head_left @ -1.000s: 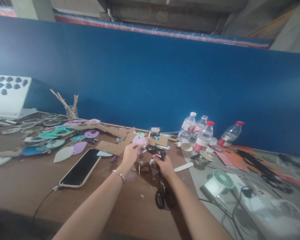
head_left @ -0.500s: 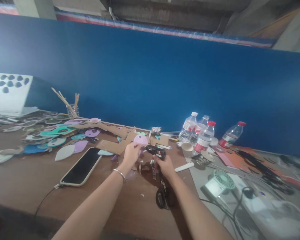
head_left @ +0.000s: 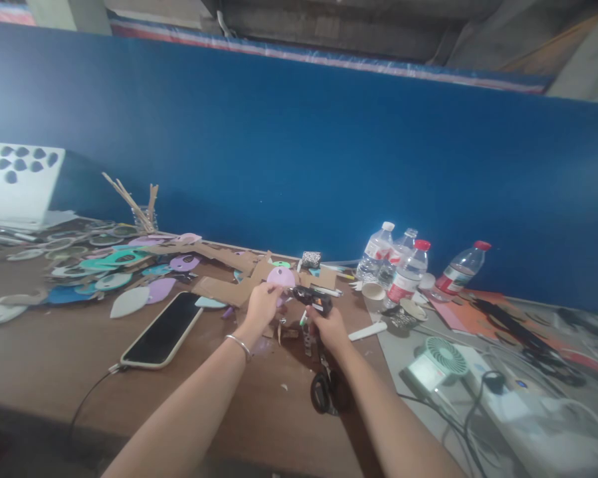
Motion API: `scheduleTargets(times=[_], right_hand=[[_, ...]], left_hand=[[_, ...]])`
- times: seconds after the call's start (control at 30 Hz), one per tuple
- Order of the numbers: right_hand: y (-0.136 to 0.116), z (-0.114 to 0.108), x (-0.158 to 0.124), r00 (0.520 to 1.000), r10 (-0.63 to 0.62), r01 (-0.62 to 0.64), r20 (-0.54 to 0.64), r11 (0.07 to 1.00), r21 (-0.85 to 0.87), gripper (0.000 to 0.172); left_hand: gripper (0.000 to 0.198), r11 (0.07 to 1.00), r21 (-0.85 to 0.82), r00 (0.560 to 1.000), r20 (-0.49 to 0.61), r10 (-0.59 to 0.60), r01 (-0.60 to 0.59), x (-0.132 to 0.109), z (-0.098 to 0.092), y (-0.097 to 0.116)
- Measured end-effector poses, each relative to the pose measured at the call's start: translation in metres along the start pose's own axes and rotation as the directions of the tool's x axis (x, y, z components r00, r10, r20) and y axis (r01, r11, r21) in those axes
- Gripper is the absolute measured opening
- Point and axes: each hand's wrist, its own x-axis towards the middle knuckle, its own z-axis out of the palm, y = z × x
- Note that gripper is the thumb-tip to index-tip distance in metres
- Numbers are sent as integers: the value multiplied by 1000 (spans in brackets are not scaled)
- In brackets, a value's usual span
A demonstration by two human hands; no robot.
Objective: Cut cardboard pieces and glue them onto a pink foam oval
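Observation:
My right hand (head_left: 329,326) is wrapped round a black glue gun (head_left: 313,299), whose nozzle points left. Just left of that nozzle, my left hand (head_left: 264,307) has its fingers pinched together; what sits in the pinch is too small to make out. Behind the left fingertips is a round purple cutout (head_left: 281,277), partly covered by the hand. Brown cardboard pieces (head_left: 224,290) lie behind and to the left. Below the glue gun, black-handled scissors (head_left: 321,393) rest on the brown table (head_left: 279,438).
A phone (head_left: 164,332) on a cable lies left, near piled coloured cutouts (head_left: 114,259). Several plastic bottles (head_left: 408,272) stand at the back right. A small green fan (head_left: 441,362) and a power strip (head_left: 508,398) with cables occupy the right side. A blue partition (head_left: 279,146) rises behind.
The glue gun has shifted very slightly to the right, its nozzle a little farther from the left fingertips. My left hand stays almost where it was.

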Motion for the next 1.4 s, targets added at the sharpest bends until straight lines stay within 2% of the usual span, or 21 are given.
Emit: scheduleTargets(times=[0.33,0.5,0.7,0.87,1.17,1.4], right_hand=[[-1,1,0,998,17,-21,-59,997,-72,39],[-3,1,-2,999,-28,24,-39,996,-85,38],[-3,1,-3,1000,-24,23,-10,996,-90,35],[-9,-1,-4,1000,-13,12,-10,995,-102,35],[-7,-1,-3,998,-1,-6,-67,994,-109,38],[-8,-1,-4,998,-24,18,-53,993,-118,38]], left_hand=[[19,983,-171,998,22,-62,65,1,3,-3],[21,950,-280,991,14,-136,135,1,3,-1],[21,921,-357,984,-17,-176,158,0,3,5],[19,909,-382,980,-40,-195,165,2,3,7],[18,936,-309,984,-13,-180,167,2,2,5],[18,907,-375,975,-37,-220,190,4,1,6]])
